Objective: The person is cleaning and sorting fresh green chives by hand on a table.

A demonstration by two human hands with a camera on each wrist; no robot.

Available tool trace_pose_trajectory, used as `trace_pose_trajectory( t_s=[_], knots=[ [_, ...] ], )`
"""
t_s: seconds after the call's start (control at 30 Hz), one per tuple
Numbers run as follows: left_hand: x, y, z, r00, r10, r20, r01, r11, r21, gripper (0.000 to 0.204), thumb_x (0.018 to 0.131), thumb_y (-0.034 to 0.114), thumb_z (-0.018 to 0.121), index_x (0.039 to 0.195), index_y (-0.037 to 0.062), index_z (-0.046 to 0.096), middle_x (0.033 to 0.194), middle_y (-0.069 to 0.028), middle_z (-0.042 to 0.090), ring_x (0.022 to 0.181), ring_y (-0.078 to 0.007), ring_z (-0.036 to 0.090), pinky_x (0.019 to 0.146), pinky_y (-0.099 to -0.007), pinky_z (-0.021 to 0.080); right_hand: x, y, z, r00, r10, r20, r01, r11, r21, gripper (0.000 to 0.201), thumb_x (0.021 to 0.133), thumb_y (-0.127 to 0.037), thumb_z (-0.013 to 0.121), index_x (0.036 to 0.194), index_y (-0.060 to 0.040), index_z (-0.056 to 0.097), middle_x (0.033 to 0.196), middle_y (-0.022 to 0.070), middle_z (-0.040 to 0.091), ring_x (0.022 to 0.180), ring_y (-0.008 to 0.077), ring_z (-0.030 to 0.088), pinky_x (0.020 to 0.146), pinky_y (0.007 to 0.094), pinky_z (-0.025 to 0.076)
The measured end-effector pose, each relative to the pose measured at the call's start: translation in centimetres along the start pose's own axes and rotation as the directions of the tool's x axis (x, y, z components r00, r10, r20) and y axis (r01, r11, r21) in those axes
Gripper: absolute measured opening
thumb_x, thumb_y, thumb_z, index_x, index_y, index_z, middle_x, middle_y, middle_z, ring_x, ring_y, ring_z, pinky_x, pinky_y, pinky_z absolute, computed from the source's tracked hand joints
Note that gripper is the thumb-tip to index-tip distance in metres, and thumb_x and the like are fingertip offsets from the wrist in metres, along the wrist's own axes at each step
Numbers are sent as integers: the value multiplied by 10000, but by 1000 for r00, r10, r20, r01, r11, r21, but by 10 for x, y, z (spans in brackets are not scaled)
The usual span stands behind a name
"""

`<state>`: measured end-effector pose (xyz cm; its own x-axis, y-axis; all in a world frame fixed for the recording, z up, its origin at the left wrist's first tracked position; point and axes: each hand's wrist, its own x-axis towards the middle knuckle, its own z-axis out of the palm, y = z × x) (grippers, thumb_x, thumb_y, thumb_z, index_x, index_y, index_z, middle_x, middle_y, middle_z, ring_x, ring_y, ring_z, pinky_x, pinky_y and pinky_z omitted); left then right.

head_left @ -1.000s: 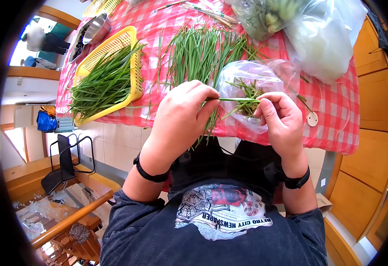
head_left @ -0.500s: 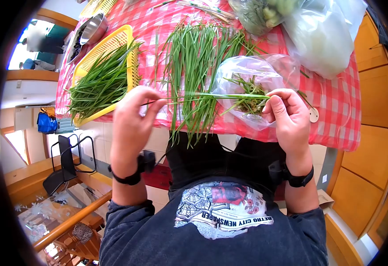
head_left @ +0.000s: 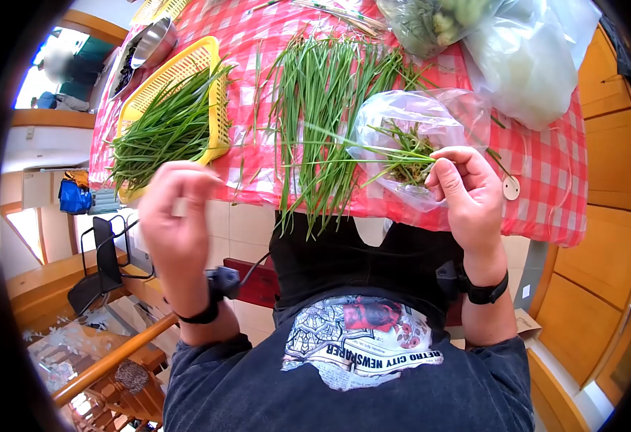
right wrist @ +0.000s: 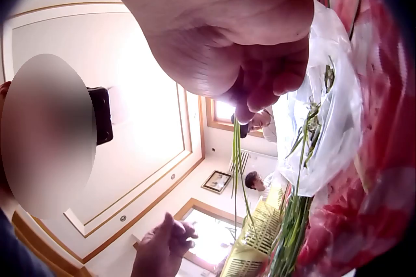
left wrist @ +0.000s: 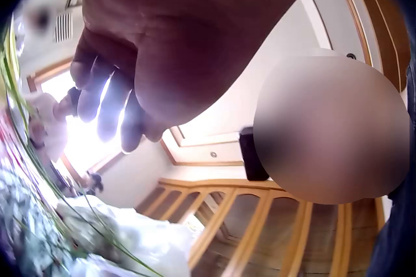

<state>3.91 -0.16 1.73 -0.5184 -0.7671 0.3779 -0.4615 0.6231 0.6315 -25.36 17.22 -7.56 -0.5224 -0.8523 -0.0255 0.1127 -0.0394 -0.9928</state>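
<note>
Chives being sorted at a bench covered with a red-and-white checked cloth (head_left: 546, 173).

A single chive stalk (head_left: 373, 149) is pinched between the curled fingers of the right hand (head_left: 467, 191), over an open clear plastic bag (head_left: 416, 119) of trimmings at the bench's near edge. The left hand (head_left: 175, 216) is held off the bench, below its edge, with fingers curled; whether anything is gripped in it cannot be told. A loose heap of chives (head_left: 323, 93) is spread on the cloth, beside a yellow basket (head_left: 186, 68) filled with more. A metal bowl (head_left: 153, 43) and larger bags (head_left: 524, 57) are set farther back. Wooden panelling (head_left: 603, 237), a tiled floor and a wooden railing (head_left: 106, 363) are seen around the bench.
</note>
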Motion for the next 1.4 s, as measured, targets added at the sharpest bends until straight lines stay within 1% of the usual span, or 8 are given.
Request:
trace_pose_trajectory(
  t_s=[0.1,0.23,0.57,0.77,0.97,1.07,1.2,1.4],
  knots=[
    [1,32,37,952,205,229,-183,977,-113,274,994,219,693,804,21,682,1026,-133,721,981,-266,671,880,-370,517,-2,-2,3,1000,16,16,-15,1000,-12,158,1055,-111,664,1167,-1,674,904,19,701,804,51,625,715,206,489],
    [5,64,88,911,312,271,-303,950,-73,310,858,92,804,1142,57,686,1294,-156,644,1202,-377,618,1032,-464,489,-5,-9,8,999,-11,41,11,1000,-13,147,1041,-74,669,1159,14,678,914,18,702,854,68,663,770,217,527],
    [12,62,112,888,255,384,-240,967,-86,106,932,153,745,963,56,713,887,-107,712,852,-327,678,778,-426,524,-14,-9,15,983,-124,133,131,990,-43,126,1028,-34,675,1134,29,699,905,40,726,791,67,669,697,225,552],
    [16,53,98,911,203,360,-205,978,-33,118,959,153,726,979,38,711,896,-138,710,852,-346,681,777,-428,530,-7,-5,5,987,-79,-142,81,997,11,139,1056,-116,669,1006,12,683,816,15,686,725,46,583,657,213,463],
    [17,51,93,943,66,327,-38,995,-93,124,994,114,693,980,-8,712,798,-158,693,708,-286,681,666,-363,516,-4,11,-25,989,-68,131,87,985,-150,207,1046,-141,689,914,19,691,746,-11,645,672,34,513,588,220,390],
    [16,48,91,944,53,326,-22,995,-100,125,997,113,689,987,-9,713,781,-154,683,693,-276,669,651,-354,503,-3,-19,14,987,-125,-97,104,976,-192,195,1013,-97,691,1164,20,729,811,13,710,713,38,558,612,226,451],
    [15,46,89,944,50,327,-17,994,-104,131,1000,117,689,994,-12,713,778,-149,682,679,-256,663,638,-349,496,1,-8,0,990,-55,126,87,963,-257,419,984,-10,641,1403,-19,613,1027,43,737,733,54,595,684,236,509],
    [10,45,89,922,-8,386,81,981,-174,114,1007,89,678,1013,-18,716,784,-146,693,697,-226,679,661,-333,517,-6,-13,34,993,-101,56,108,985,-133,270,996,-58,667,1262,-19,684,1041,54,719,736,65,608,679,245,516]
  ],
)
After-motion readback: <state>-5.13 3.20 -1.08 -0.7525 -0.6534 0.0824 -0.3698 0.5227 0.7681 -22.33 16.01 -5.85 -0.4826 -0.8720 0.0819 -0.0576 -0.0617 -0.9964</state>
